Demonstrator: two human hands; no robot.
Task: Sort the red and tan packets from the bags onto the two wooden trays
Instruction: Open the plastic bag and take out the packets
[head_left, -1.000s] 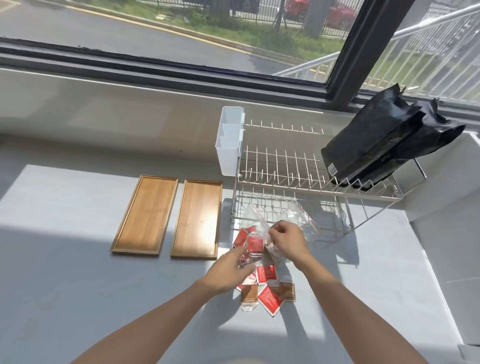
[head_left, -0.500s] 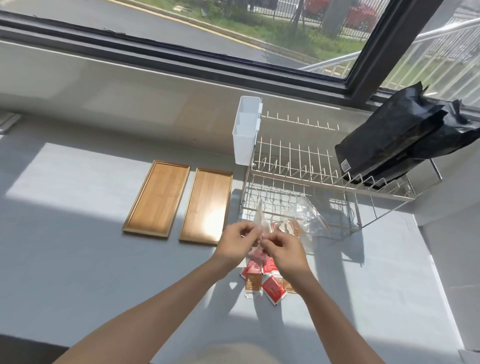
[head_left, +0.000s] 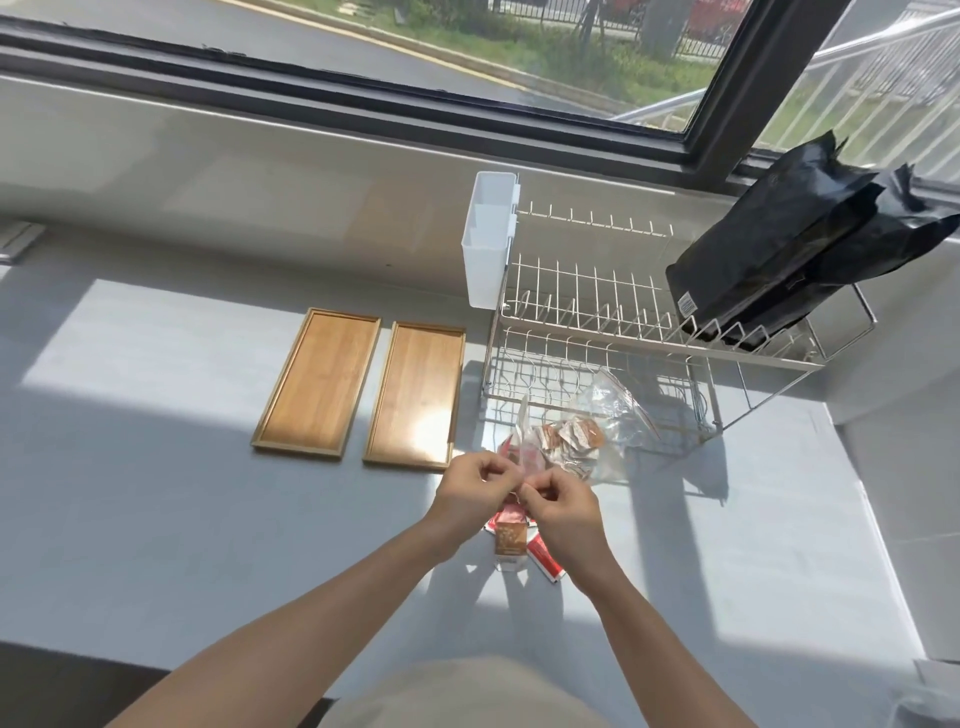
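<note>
Sitting side by side on the grey tabletop (head_left: 156, 467), the left wooden tray (head_left: 318, 383) and right wooden tray (head_left: 415, 396) are both bare. Just right of them, the left hand (head_left: 474, 488) and right hand (head_left: 558, 500) meet, fingers curled in, pinching the edge of a clear bag (head_left: 522, 441) with red packets inside. Loose packets, one tan packet (head_left: 509, 540) and one red packet (head_left: 544, 558), lie under the hands. Another clear bag of tan packets (head_left: 587, 441) sits by the dish rack (head_left: 597, 322), black bags (head_left: 795, 249) on top.

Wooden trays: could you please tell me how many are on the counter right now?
2. The left tray and the right tray lie side by side, just left of the dish rack. Both look bare; none appears hidden.
</note>
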